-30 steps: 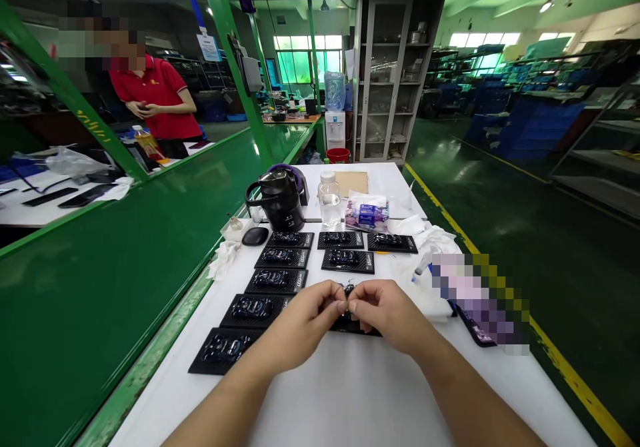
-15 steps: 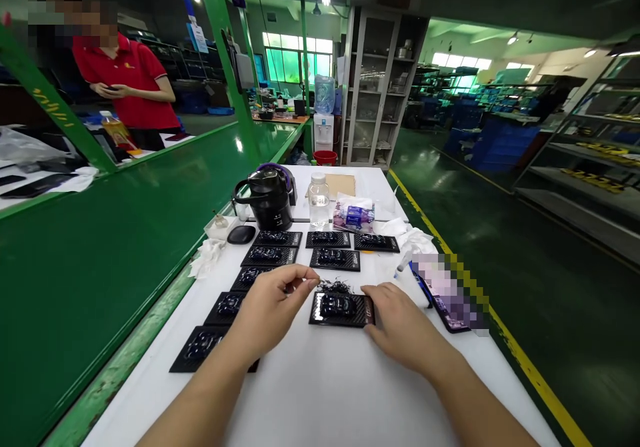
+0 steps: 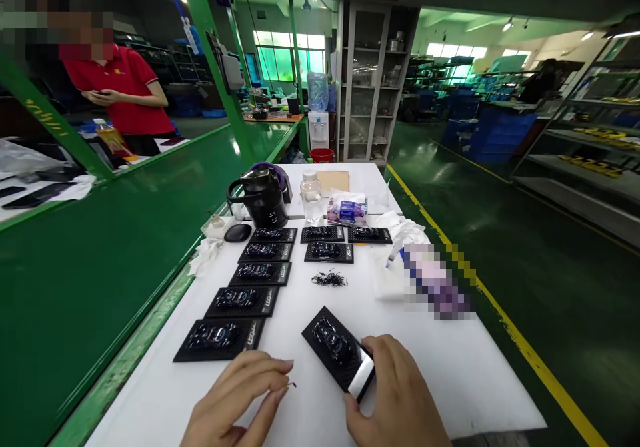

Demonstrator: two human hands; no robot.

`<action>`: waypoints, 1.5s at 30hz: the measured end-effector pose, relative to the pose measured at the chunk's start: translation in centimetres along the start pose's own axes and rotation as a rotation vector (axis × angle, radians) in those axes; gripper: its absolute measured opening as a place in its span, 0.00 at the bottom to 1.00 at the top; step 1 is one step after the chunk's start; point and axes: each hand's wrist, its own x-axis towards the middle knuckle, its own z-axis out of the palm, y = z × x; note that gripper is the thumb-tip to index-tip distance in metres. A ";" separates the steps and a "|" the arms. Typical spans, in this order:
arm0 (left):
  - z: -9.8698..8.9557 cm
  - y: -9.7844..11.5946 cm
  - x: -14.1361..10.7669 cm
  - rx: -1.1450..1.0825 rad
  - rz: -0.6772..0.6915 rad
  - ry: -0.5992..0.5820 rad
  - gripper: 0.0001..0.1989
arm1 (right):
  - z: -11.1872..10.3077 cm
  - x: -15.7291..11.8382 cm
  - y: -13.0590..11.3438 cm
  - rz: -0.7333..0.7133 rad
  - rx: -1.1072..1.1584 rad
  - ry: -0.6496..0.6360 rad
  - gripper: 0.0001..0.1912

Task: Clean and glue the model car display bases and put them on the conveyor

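Note:
My right hand (image 3: 397, 394) grips one end of a black, carbon-patterned display base with a dark glossy model car (image 3: 334, 342) on it; the base is turned at a slant, and a strip near my fingers shines white. To its left, my left hand (image 3: 240, 400) is closed in a pinch on a tiny black sliver (image 3: 293, 384) that pokes out past the fingertips. Beyond the base lies a loose pile of thin black slivers (image 3: 330, 278). Several like bases with model cars (image 3: 220, 334) stand in a column at the left, others (image 3: 329, 252) farther back.
At the back of the white table (image 3: 310, 400) are a black jug (image 3: 265, 197), a clear bottle (image 3: 312, 197), a tissue pack (image 3: 347, 208) and a mouse (image 3: 237, 233). Crumpled tissues (image 3: 410, 231) and a blurred-out phone (image 3: 435, 284) lie right. A person in red (image 3: 123, 90) stands left.
My right hand has drawn the base with its model car toward me and turned it aslant. The left hand has moved back from the sliver pile toward the near edge, still pinching.

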 end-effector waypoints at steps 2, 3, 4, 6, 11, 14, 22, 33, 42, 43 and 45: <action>1.2 0.4 -0.6 0.034 -0.030 0.055 0.05 | 0.3 0.0 -0.4 0.011 0.078 -0.015 0.27; 1.7 0.7 -0.6 0.041 -0.043 0.074 0.05 | 0.4 0.1 -0.7 -0.016 0.118 -0.028 0.26; 2.2 1.0 -0.5 0.040 -0.046 0.081 0.05 | 0.3 0.2 -0.8 -0.056 0.154 -0.048 0.24; 3.0 1.5 -0.2 0.026 -0.048 0.065 0.07 | 0.0 0.3 -1.0 -0.131 0.204 -0.099 0.22; 4.5 2.0 -0.2 0.056 -0.058 0.032 0.09 | -0.7 -0.4 -0.4 -0.240 0.196 -0.154 0.24; 4.9 2.0 -0.5 0.090 -0.067 0.023 0.08 | -0.7 -0.8 -0.2 -0.276 0.164 -0.137 0.25; 5.3 1.8 0.0 0.095 -0.137 0.030 0.06 | -1.0 -0.3 -0.5 -0.262 0.199 -0.177 0.23; 5.4 1.1 -0.3 0.067 -0.187 -0.056 0.08 | -1.1 -0.2 -0.7 -0.289 0.156 -0.257 0.25; 4.9 1.5 0.9 -0.066 -0.464 -0.128 0.09 | -0.9 0.0 -0.9 -0.364 0.059 -0.226 0.25; 5.0 1.5 1.0 -0.077 -0.482 -0.127 0.11 | -0.8 -0.1 -0.9 -0.372 0.045 -0.215 0.26; 5.1 1.5 1.1 -0.088 -0.503 -0.115 0.12 | -0.8 -0.2 -0.9 -0.381 0.020 -0.195 0.26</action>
